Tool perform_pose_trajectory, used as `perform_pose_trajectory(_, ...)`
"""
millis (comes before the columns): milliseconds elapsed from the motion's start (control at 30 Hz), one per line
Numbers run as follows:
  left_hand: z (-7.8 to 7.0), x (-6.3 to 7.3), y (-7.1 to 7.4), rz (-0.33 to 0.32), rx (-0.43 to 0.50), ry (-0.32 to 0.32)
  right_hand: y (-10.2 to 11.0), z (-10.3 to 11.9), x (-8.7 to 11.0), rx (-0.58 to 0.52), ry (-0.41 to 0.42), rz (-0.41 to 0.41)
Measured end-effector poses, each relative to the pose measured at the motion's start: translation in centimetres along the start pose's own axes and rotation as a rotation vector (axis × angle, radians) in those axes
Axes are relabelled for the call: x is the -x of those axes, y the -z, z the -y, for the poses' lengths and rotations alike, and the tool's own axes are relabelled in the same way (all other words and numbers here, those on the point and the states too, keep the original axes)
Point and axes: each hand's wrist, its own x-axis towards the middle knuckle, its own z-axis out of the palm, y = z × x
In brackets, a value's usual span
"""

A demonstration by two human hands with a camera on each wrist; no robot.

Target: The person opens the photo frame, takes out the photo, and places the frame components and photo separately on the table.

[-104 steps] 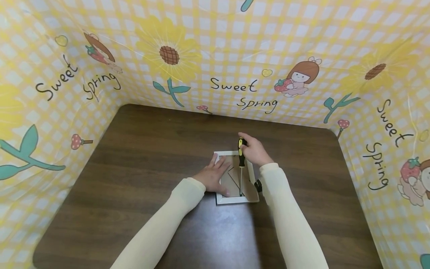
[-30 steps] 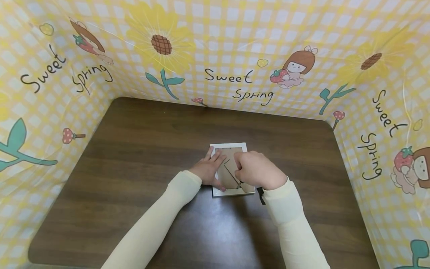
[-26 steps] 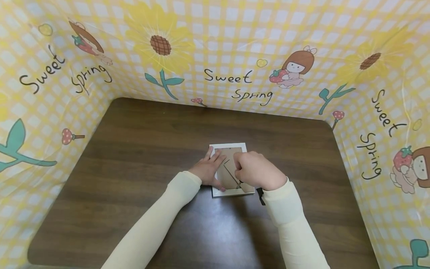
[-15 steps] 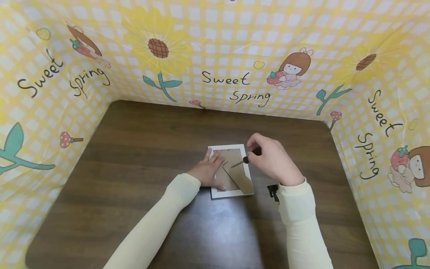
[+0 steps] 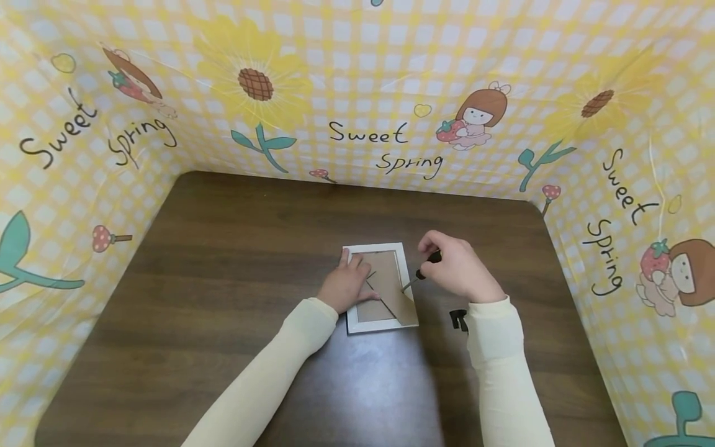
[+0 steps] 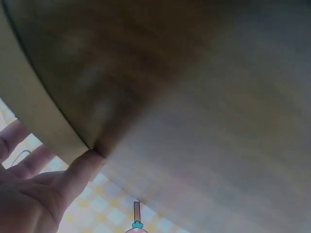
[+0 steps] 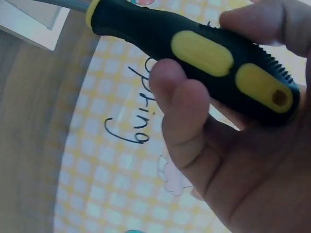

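A white picture frame (image 5: 380,327) lies on the table with its brown backing board (image 5: 385,273) facing up. My left hand (image 5: 343,287) rests on the frame's left side, fingers spread and thumb on the board. In the left wrist view, the left hand (image 6: 36,194) touches a pale edge, with much of that view blurred. My right hand (image 5: 462,268) holds a screwdriver (image 7: 204,53) by its black and yellow handle. The tool slants, its tip at the board's right edge. In the right wrist view, the fingers and thumb curl round the handle.
The dark wooden table (image 5: 234,248) extends around the frame on all sides. A yellow checked sheet (image 5: 357,81) with printed flowers and lettering stands along the back and both sides. A small black piece (image 5: 459,320) sits by my right cuff.
The screwdriver stood upright near the frame's near right corner; it now slants at the right edge. My right hand has drawn back to the right. The left thumb has moved up onto the board.
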Motion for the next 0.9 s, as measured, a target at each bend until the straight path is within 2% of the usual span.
perform_pose_trajectory(100, 0.2, 0.2, 0.1, 0.002, 0.006, -0.002, 0.4, -0.9, -0.2, -0.051, -0.014, -0.024)
perform_pose_trajectory(233, 0.5, 0.2, 0.6, 0.048, 0.058, 0.005, 0.9, -1.5, -0.5, -0.105, -0.035, -0.055)
perform_pose_trajectory(333, 0.7, 0.2, 0.8, 0.088, 0.067, 0.015, 1.0, -1.3, -0.7, -0.108, -0.011, -0.028)
perform_pose_trajectory(467, 0.7, 0.1, 0.6, 0.114, 0.033, 0.003, 0.7, -0.7, -0.9, -0.08, 0.02, 0.018)
perform_pose_trajectory(633, 0.3, -0.1, 0.1, 0.102, -0.009, -0.033, 0.2, 0.2, -0.7, -0.049, 0.026, 0.048)
perform_pose_trajectory(800, 0.1, 0.0, -0.2, 0.055, -0.036, -0.024, -0.6, 1.3, -0.6, -0.02, 0.064, 0.065)
perform_pose_trajectory(900, 0.3, 0.1, 0.1, 0.06, -0.022, -0.026, -1.1, 1.6, -0.7, -0.016, 0.076, 0.055)
